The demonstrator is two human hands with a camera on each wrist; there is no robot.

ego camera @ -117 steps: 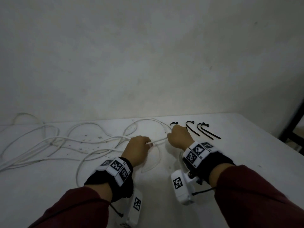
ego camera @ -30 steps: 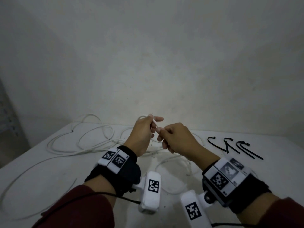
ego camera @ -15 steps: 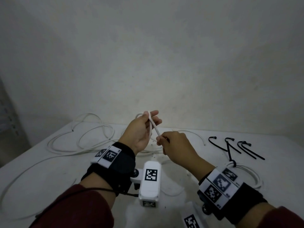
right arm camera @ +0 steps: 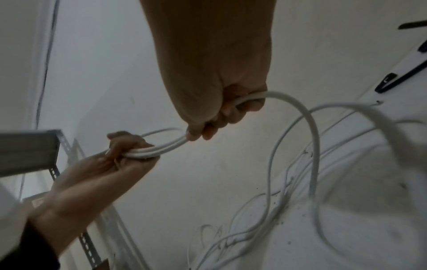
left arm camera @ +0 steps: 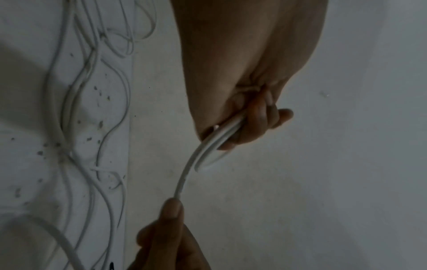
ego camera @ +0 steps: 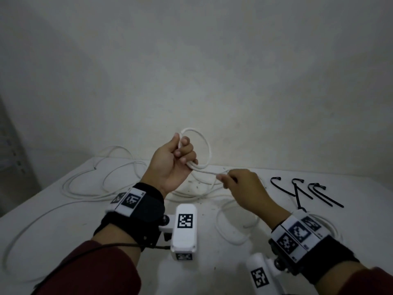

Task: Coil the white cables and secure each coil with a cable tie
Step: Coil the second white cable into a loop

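My left hand [ego camera: 180,154] is raised above the table and grips a small coil of white cable [ego camera: 207,149], one loop standing up beyond the fingers. My right hand [ego camera: 230,182] pinches the same cable just to the right, a short taut stretch running between the two hands. In the left wrist view the left hand [left arm camera: 251,124] clamps two strands of cable [left arm camera: 208,144]. The right wrist view has the right hand [right arm camera: 215,126] curled round the cable [right arm camera: 307,120], which trails down to the table. Loose white cables [ego camera: 119,179] sprawl over the table's left and middle. Black cable ties [ego camera: 306,190] lie at the right.
The white table [ego camera: 53,220] ends at a plain wall behind. A tied white coil [ego camera: 327,222] lies partly hidden behind my right wrist. A grey metal shelf frame [right arm camera: 30,149] stands off the table's left. Dark specks litter the table's middle.
The left hand has turned and now holds a full loop of cable. The right hand has slid rightward and down along the cable, away from the left hand.
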